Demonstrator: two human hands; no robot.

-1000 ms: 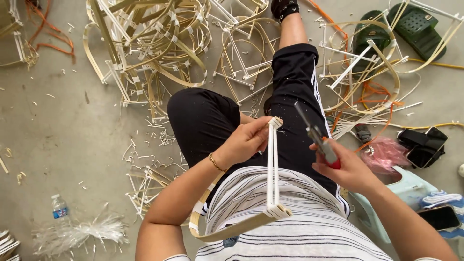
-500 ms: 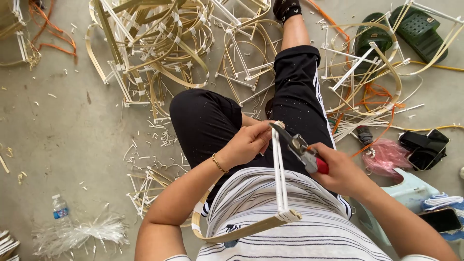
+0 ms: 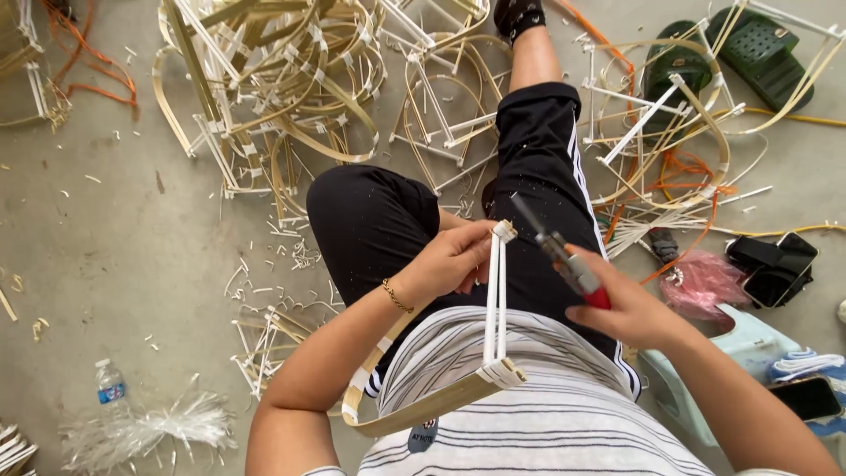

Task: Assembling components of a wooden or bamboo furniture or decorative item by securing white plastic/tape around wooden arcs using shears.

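Sitting: person on the floor, one leg bent up, other stretched out, looking straight down at their lap
Frame piece: bent bamboo strip lying across the striped shirt, with a pair of white rods bound to it at the near end and running up toward the hands
Left hand: left hand clenched around the far end of the white rods, right where they're tied together, thumb pressing on top. Thin gold bracelet on that wrist
Right hand: right hand wrapped tight around the red handles of a pair of pliers
Pliers tip: pointing up and left, sitting just beside the top of the rods. Honestly can't tell if it's touching the binding or just next to it
Right side, near: pale blue plastic stool just beside the right arm, dark phone lying on a blue cloth next to it
Bit further right: pink plastic bag crumpled on the concrete, black pouch thing just past it
Left side, near: small water bottle lying on the floor, next to a bundle of clear plastic strips
Floor around knees: tons of little white offcuts scattered about
Far end: big messy pile of finished frames, same bamboo hoops with white rods, heaped beyond the bent knee
Far right: more frames around the stretched leg, tangled with orange cord, plus a pair of green slippers up in the corner
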